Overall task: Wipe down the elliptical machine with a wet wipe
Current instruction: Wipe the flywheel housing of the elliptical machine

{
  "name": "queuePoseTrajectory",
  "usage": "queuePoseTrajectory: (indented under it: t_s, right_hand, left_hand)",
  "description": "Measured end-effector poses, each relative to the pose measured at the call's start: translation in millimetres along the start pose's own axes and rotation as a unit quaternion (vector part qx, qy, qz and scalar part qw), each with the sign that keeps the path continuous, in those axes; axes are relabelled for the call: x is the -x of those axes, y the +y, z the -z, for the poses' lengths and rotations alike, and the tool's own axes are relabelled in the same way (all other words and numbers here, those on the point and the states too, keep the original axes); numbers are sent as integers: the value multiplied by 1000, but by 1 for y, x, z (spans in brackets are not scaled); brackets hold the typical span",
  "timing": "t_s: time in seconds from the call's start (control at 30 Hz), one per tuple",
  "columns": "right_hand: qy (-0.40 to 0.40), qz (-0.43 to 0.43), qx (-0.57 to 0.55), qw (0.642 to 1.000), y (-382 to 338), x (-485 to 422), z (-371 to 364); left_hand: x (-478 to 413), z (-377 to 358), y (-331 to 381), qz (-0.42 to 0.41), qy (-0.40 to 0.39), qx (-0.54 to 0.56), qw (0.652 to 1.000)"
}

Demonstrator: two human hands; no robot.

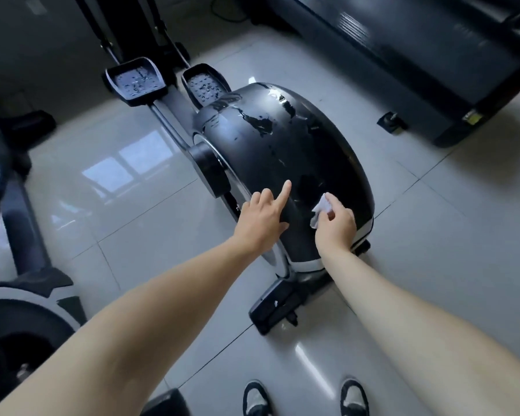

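Observation:
The elliptical machine's glossy black flywheel housing (282, 145) fills the middle of the view, with wet streaks on its upper part. Two black pedals (137, 81) sit beyond it at the upper left. My right hand (335, 225) holds a small crumpled white wet wipe (320, 211) against the housing's near end. My left hand (263, 219) hovers beside it on the left, index finger stretched out and touching the housing, other fingers curled, holding nothing.
A second elliptical (15, 295) stands at the left edge. A black treadmill (433, 61) lies at the upper right. Shiny pale floor tiles (132, 235) surround the machine. My two shoes (306, 397) show at the bottom, near the machine's rear base foot (275, 307).

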State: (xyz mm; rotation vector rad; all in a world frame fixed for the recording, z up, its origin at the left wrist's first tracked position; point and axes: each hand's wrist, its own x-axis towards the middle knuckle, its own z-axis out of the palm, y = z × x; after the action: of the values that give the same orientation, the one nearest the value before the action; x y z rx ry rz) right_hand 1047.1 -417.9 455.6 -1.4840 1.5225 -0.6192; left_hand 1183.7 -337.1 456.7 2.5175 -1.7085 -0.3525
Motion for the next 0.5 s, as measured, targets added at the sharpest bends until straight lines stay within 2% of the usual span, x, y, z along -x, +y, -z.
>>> queuePoseTrajectory:
  t_s: [0.17,0.37,0.43,0.5]
  right_hand:
    - [25,-24,-25,999,-3,2,-11]
    - [-38,100,36,994,-19,1,-33]
    - [-30,81,18,996,-10,2,-28]
    - [-4,22,-23,999,3,5,-19]
  left_hand:
    - [1,-3,-1,3,16,-7,1000]
    - [0,-1,2,6,28,-41,999]
    - [-2,1,6,4,29,-62,998]
    - [-6,4,9,-2,31,-86,996]
